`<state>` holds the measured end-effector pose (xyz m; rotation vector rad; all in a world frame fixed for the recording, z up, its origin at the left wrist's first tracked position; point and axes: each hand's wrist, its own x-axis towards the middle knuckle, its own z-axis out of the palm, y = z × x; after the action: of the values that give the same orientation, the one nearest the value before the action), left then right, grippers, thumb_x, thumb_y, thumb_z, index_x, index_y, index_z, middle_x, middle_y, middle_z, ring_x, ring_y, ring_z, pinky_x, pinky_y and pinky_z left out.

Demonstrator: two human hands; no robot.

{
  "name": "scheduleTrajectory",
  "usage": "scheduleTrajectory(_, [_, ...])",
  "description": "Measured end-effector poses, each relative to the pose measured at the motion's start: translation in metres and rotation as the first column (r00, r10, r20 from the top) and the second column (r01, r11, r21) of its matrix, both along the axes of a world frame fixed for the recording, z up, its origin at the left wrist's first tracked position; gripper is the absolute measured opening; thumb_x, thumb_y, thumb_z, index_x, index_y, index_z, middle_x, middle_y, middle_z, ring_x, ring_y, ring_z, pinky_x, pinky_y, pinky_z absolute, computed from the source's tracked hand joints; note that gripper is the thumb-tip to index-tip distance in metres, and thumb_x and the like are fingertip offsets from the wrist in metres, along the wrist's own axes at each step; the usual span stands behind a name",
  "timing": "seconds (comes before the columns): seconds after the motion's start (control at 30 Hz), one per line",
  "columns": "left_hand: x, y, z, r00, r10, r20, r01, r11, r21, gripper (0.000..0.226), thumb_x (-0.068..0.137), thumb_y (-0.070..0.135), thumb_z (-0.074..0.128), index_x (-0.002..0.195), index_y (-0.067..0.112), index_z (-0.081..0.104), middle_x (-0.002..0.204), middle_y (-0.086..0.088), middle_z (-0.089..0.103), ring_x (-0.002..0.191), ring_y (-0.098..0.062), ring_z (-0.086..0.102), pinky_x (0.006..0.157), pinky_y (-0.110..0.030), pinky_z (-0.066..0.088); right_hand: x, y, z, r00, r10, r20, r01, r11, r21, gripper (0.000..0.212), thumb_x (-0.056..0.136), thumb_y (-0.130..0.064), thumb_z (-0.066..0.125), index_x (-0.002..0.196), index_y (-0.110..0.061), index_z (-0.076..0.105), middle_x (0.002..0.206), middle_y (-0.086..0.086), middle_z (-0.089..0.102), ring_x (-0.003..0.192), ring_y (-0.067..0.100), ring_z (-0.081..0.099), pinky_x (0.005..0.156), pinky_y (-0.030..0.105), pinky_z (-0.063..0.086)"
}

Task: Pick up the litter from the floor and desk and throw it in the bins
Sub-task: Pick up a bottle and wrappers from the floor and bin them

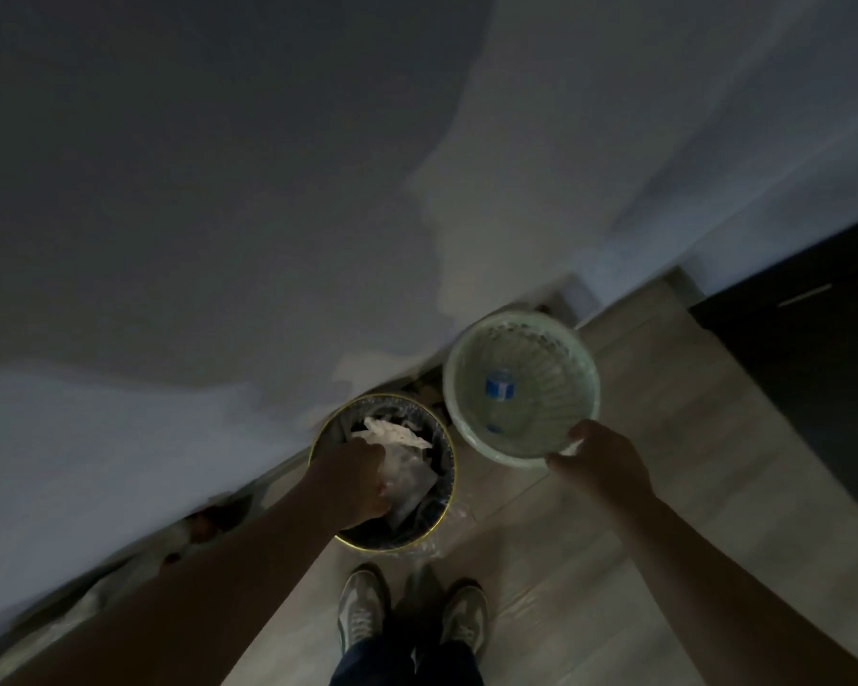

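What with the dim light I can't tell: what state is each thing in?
Dark bin: upright, partly filled.
Crumpled paper: inside dark bin.
Left hand: gripping crumpled paper.
Pale bin: upright, open.
Bottle: lying inside pale bin.
Right hand: at pale bin's rim, grip unclear.

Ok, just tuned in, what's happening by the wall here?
A person stands over two bins on the floor by the wall. The left hand is down in the dark bin, on white crumpled paper; whether it grips it is unclear. The right hand grips the near rim of the pale basket bin, which holds a plastic bottle.
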<state>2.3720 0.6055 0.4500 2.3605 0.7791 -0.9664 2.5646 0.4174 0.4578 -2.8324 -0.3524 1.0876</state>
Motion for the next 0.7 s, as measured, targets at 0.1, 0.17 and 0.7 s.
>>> scheduleTrajectory(0.1, [-0.005,0.005,0.035,0.999,-0.037,0.037,0.035,0.999,0.039,0.051,0.086,0.038,0.061,0.129,0.013,0.049,0.134,-0.006,0.050,0.123,-0.022,0.049,0.097,-0.030,0.041,-0.010,0.000,0.034,0.989,0.149,0.017,-0.149,0.989,-0.024,0.045,0.083,-0.031,0.064,0.124,-0.016,0.054,0.126,0.003,0.061,0.120,0.021,0.054,0.091,0.028,0.044])
scheduleTrajectory(0.17, [-0.008,0.003,0.067,0.998,-0.039,0.045,0.037,0.998,0.045,0.051,0.086,0.039,0.060,0.129,0.014,0.049,0.133,-0.005,0.051,0.122,-0.021,0.049,0.098,-0.031,0.042,-0.018,-0.001,0.063,0.967,0.251,0.040,-0.250,0.968,-0.032,0.047,0.084,-0.032,0.063,0.127,-0.017,0.051,0.124,0.004,0.059,0.119,0.020,0.054,0.089,0.028,0.044])
scheduleTrajectory(0.7, [-0.103,-0.093,0.339,0.922,0.231,0.313,-0.292,0.942,0.165,0.052,0.085,0.044,0.060,0.130,0.022,0.050,0.125,-0.004,0.055,0.116,-0.022,0.053,0.095,-0.030,0.042,-0.081,-0.017,0.331,0.526,0.822,0.219,-0.850,0.514,0.114,0.046,0.088,-0.038,0.057,0.131,-0.024,0.049,0.132,-0.002,0.055,0.122,0.018,0.051,0.093,0.027,0.041])
